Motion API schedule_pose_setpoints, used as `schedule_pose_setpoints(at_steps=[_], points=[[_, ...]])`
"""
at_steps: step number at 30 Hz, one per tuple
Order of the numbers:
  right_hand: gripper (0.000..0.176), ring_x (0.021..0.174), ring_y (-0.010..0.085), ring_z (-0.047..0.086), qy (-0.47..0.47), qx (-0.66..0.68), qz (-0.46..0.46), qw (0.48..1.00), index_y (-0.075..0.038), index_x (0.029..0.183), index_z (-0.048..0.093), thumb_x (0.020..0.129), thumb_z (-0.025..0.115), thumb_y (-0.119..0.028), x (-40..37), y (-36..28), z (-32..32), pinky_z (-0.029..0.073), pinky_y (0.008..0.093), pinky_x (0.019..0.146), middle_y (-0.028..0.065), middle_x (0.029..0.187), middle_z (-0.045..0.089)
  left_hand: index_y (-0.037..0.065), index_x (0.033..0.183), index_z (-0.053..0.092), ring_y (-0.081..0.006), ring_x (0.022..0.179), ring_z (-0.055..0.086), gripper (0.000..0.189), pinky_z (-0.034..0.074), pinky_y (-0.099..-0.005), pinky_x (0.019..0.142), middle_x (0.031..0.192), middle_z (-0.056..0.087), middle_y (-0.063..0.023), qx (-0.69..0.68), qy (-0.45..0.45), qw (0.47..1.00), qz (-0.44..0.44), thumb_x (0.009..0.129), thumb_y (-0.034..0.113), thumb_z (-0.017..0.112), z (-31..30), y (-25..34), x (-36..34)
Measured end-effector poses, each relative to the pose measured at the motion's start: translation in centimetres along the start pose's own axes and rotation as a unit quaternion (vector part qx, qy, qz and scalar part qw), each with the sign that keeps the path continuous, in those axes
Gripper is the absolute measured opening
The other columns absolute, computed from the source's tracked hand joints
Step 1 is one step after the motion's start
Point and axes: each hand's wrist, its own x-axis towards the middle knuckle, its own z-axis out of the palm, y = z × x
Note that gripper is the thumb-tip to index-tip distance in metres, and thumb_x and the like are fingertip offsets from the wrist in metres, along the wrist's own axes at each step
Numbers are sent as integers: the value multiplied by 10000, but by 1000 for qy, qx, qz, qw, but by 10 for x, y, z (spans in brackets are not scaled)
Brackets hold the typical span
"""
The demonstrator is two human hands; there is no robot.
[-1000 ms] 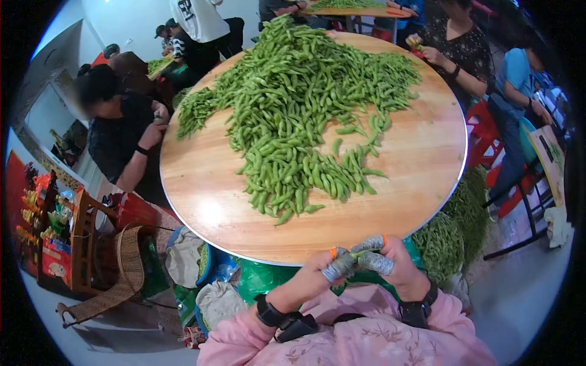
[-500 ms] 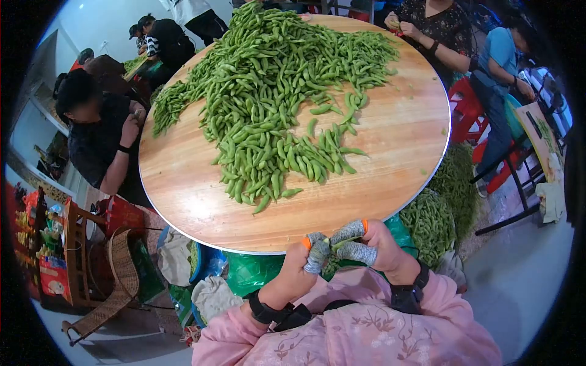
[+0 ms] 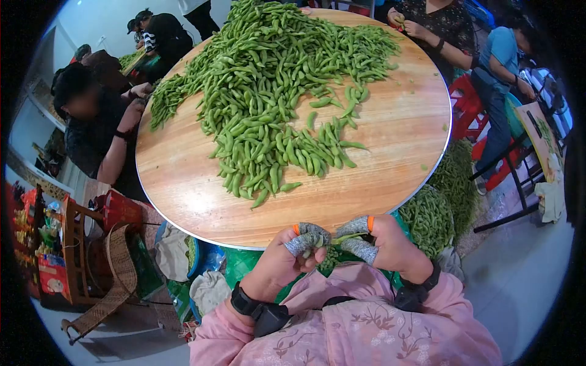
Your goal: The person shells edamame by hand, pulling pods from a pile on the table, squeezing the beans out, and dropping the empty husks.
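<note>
My left hand (image 3: 292, 251) and my right hand (image 3: 386, 247) are close together just below the near edge of the round wooden table (image 3: 183, 207). Grey knitted finger covers with orange bands sit on the thumbs and fingers of both. A green edamame pod (image 3: 347, 236) stretches between my fingertips, its right part pinched by my right hand and its left end at my left fingertips. Some small green bits show in the left fingers, partly hidden. Across the table spreads a large heap of edamame pods (image 3: 268, 91), its nearest pods a short way beyond my hands.
Green plastic bags (image 3: 241, 263) and a blue tub (image 3: 196, 259) stand under the table's edge. Sacks of pods (image 3: 427, 222) lie at the right. One person (image 3: 91, 128) sits at the left, another (image 3: 436, 30) at the far right. A woven chair (image 3: 119, 274) stands lower left.
My hands have drawn slightly apart, showing more of the pod between them. My left hand has turned and moved left. The person at the left has lowered a hand to the table's edge.
</note>
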Motion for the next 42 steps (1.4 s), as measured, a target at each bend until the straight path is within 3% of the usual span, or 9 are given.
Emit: schedule_pose_setpoints(at_steps=[4,6,8,11,16,19,26,36,42], points=[[195,679,135,573,21,-98,-4,995,23,903,589,715,608,-25,-19,1,-25,450,264,618,95,759,613,33,923,541,-70,502,375,170,269,-166,427,696,529,-48,-68,-21,997,-13,833,168,491,-7,-5,3],[242,735,310,585,25,-204,62,977,-9,889,595,660,611,-83,-38,9,-50,455,337,638,180,790,597,27,926,543,-69,518,385,186,274,-166,433,709,532,-43,-82,-24,996,-7,829,180,501,-14,-9,5],[248,739,339,573,37,-363,207,908,14,880,584,653,610,-83,-58,15,-75,447,375,630,196,766,587,19,937,545,-70,547,401,215,286,-163,453,751,541,-24,-55,-56,997,9,806,190,545,-20,-13,6],[220,696,353,565,118,-415,210,877,31,845,582,649,602,-66,-77,27,-88,439,384,604,204,722,574,19,938,548,-71,589,434,198,342,-174,499,773,542,-3,-1,-39,999,21,796,156,571,-9,-9,6],[217,651,280,579,186,-320,193,909,21,866,595,664,609,-58,-67,22,-73,441,318,600,167,719,587,8,1010,529,-78,625,467,304,357,-182,537,803,560,-47,127,25,989,72,754,139,629,7,-7,9],[216,701,147,567,123,-61,71,988,-1,926,600,715,602,-45,-50,15,-47,441,265,637,74,760,604,17,1084,475,-88,683,496,367,382,-196,593,810,555,-42,122,-17,989,86,763,119,620,6,-8,10],[239,739,55,481,-50,146,12,988,-1,1006,561,769,571,-35,-13,12,-5,417,207,682,3,809,566,18,1208,324,-102,741,522,562,409,-230,686,813,555,-46,160,-83,982,59,736,27,630,10,-5,6],[177,748,49,472,-108,237,50,964,6,951,573,781,559,-42,-10,15,3,413,208,677,2,846,577,21,1223,290,-126,879,549,596,416,-233,761,932,581,-82,168,-112,979,27,726,-11,618,9,-9,7],[163,726,59,507,-60,98,23,993,8,899,596,743,576,-31,-24,13,-17,427,225,662,33,800,608,38,1222,308,-70,717,484,602,380,-179,637,781,514,4,234,-109,966,27,712,3,624,11,-10,2]])
